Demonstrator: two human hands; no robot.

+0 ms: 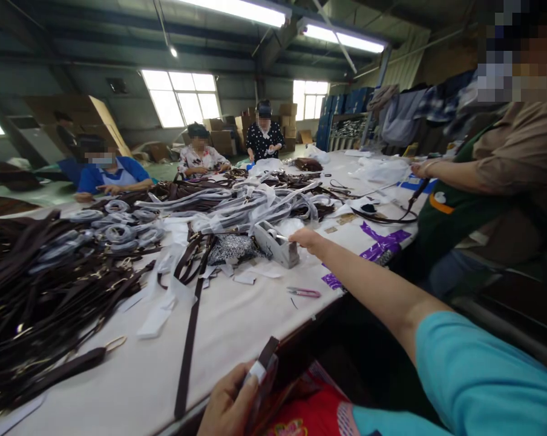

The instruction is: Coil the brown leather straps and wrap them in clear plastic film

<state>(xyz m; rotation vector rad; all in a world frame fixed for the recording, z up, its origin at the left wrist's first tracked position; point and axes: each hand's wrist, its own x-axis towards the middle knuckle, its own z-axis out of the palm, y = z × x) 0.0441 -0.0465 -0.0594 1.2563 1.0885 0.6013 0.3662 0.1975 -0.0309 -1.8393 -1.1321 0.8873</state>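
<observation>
Close to my body, my left hand (235, 396) is closed around a folded dark brown strap (268, 351), with a white band wrapped near its end. Across the table my right hand (308, 240) reaches out to a grey tape dispenser (285, 254). Its fingers pinch a pale strip of tape at the dispenser's front end. Beside the dispenser lies a black-and-white speckled bag (235, 248). Small thread snips with a pink handle (304, 292) rest in front of it. Scattered white paper slips (245, 278) lie around the bag.
Dark straps with gold clasps (51, 303) heap on the left; plastic-wrapped straps (237, 206) cover the middle. Purple tape (385, 242) marks the table's right edge. A co-worker in a green apron (459, 200) stands at right, holding a strap. Several people work at the far side.
</observation>
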